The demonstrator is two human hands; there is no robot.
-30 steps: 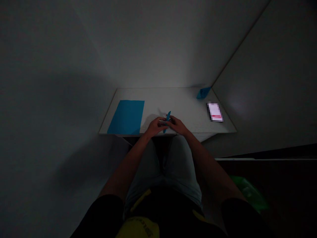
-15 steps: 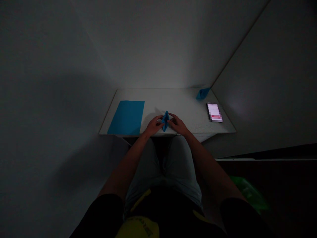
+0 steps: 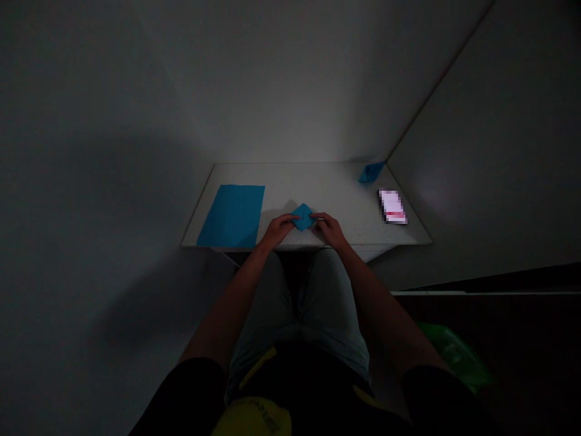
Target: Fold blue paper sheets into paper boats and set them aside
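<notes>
A small folded blue paper, now diamond-shaped, is held between my two hands near the front of the white table. My left hand pinches its left corner between thumb and fingers. On the opposite corner, my right hand has its thumb and fingers closed in the same way. The undersides of the paper and some of my fingertips are hidden.
A flat blue paper sheet lies on the left of the white table. A folded blue paper boat sits at the back right corner, with a lit phone nearer me. Walls adjoin the table. A green bag-like thing is low on the right.
The folded paper has gone from a narrow, upright shape with an open middle to a wider, flatter diamond. My hands have moved slightly apart to its side corners.
</notes>
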